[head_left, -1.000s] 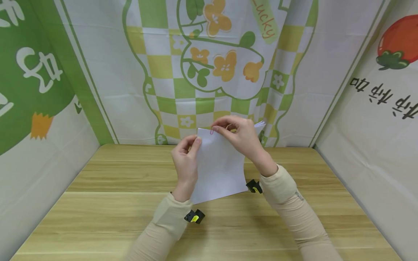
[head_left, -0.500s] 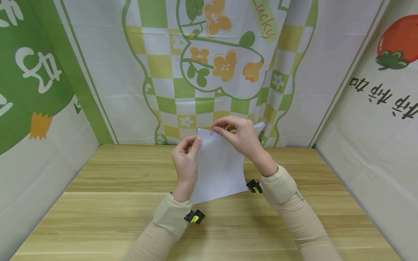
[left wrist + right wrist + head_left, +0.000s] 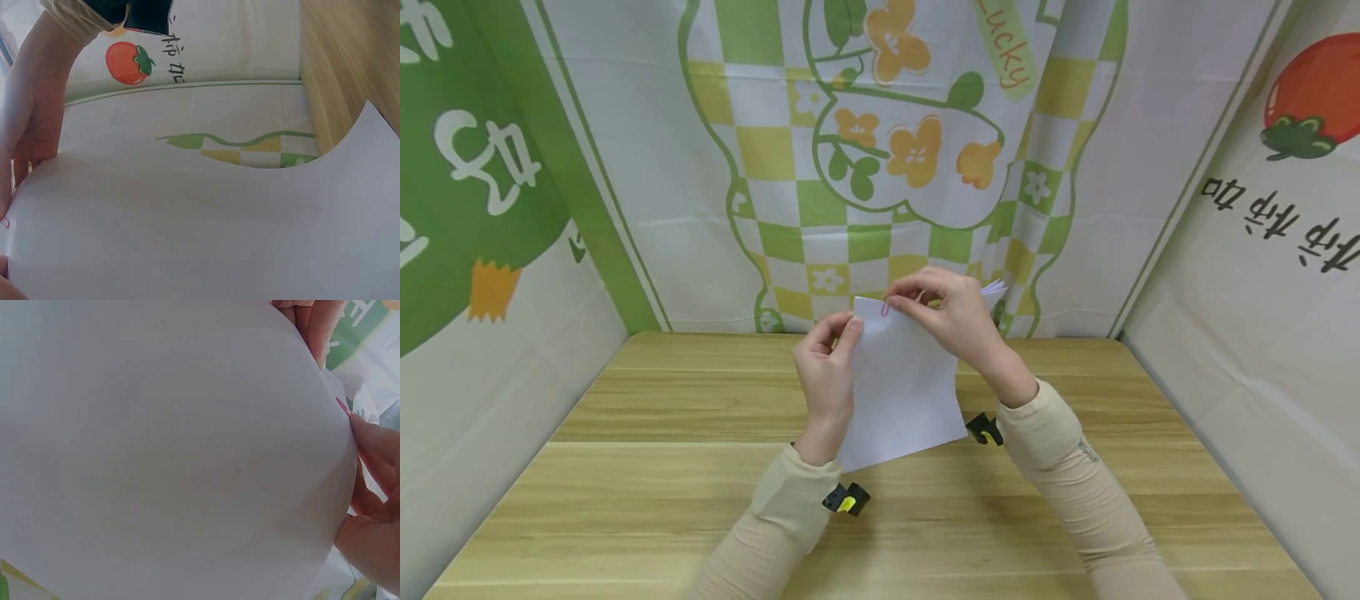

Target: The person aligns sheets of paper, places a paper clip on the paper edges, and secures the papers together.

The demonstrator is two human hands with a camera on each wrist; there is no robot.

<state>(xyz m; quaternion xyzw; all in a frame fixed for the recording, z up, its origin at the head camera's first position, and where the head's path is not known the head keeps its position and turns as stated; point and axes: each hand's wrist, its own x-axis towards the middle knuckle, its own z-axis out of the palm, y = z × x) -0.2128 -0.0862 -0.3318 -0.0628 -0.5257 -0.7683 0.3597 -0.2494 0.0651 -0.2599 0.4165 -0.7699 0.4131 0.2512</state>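
Several white paper sheets (image 3: 902,383) are held upright above the table, their far right corners fanned slightly behind the right hand. My left hand (image 3: 826,371) pinches the upper left edge, thumb in front. A pink paper clip (image 3: 885,309) sits at the top edge, its loop lying over the front sheet. My right hand (image 3: 958,321) pinches the clip's upper end between thumb and index finger. In the right wrist view the clip (image 3: 342,406) touches the right fingertips at the bent paper edge. Paper fills most of the left wrist view, where a bit of the clip (image 3: 5,223) shows.
Beneath the hands lies a wood-grain table (image 3: 647,467). A printed curtain (image 3: 775,242) hangs right behind its far edge, with fabric walls at both sides. Each beige sleeve carries a small black wrist camera (image 3: 985,429).
The clip's pink loop shows slightly lower on the front sheet than before. The paper has shifted a little, its top edge now marginally lower. Both hands keep nearly the same place.
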